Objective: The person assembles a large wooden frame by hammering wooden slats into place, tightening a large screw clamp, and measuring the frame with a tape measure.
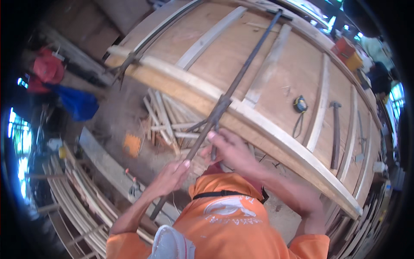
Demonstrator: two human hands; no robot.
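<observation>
At panel edge (276, 138): long bar clamp (241, 75), likely steel, stiff, heavy; left hand (170, 177) wrapped shut round bar low, right hand (230, 151) closed at clamp head (221, 105); best gripped there.

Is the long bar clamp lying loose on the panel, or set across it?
Set across: the bar clamp spans the curved wooden panel from far rim to near edge, with the left hand and right hand gripping its near end.

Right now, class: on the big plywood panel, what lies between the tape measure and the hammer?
In the head view, one pale curved wooden slat fixed to the plywood panel runs between the tape measure and the hammer; nothing else lies there.
</observation>
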